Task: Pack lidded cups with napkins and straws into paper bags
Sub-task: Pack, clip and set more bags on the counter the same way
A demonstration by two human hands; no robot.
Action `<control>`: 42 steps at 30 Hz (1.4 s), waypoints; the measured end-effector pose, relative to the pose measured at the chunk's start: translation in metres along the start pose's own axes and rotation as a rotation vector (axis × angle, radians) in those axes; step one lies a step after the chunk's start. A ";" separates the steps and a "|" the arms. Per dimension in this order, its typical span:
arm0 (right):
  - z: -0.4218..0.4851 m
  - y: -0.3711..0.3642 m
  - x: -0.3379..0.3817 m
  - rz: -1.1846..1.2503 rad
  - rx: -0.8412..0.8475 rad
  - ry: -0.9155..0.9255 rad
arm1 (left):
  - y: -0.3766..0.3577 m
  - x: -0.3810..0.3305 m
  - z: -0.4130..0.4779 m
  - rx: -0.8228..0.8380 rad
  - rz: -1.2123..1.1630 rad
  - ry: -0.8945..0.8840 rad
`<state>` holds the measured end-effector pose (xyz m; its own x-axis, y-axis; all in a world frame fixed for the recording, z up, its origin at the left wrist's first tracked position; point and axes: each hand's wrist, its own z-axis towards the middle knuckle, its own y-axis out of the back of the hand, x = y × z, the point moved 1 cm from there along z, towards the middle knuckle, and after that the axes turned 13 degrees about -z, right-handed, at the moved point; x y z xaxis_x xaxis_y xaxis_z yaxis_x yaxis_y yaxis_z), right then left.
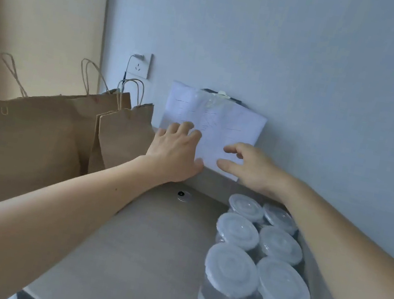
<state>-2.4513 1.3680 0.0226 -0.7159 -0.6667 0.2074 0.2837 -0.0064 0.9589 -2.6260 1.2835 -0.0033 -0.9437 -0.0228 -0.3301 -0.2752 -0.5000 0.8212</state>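
Reaching to the table's point(148, 245) back edge: left hand point(174, 151) spread flat against smooth white clipboard paper point(223, 125), right hand point(250, 168) loosely spread alongside; round translucent lidded cups point(230, 269) right, creased kraft bags point(21, 146) left.

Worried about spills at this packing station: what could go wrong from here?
The right arm crosses low over the lidded cups; dropping it could knock them over. The left hand is beside the paper bags and might nudge one down. The sheet leans on the wall and could slide.
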 end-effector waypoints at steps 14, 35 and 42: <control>-0.356 0.077 -0.209 -0.030 -0.065 -0.420 | -0.097 -0.344 -0.099 0.316 -0.144 -0.271; -0.556 -0.003 -0.423 0.134 0.093 -0.927 | -0.356 -0.560 -0.158 0.824 -0.304 -0.457; -0.607 -0.025 -0.490 0.103 0.153 -1.123 | -0.422 -0.601 -0.170 0.938 -0.345 -0.439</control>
<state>-1.7200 1.2423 -0.2206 -0.8823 0.3863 0.2689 0.3483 0.1517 0.9250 -1.9119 1.3611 -0.2310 -0.7208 0.3963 -0.5687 -0.3922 0.4433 0.8060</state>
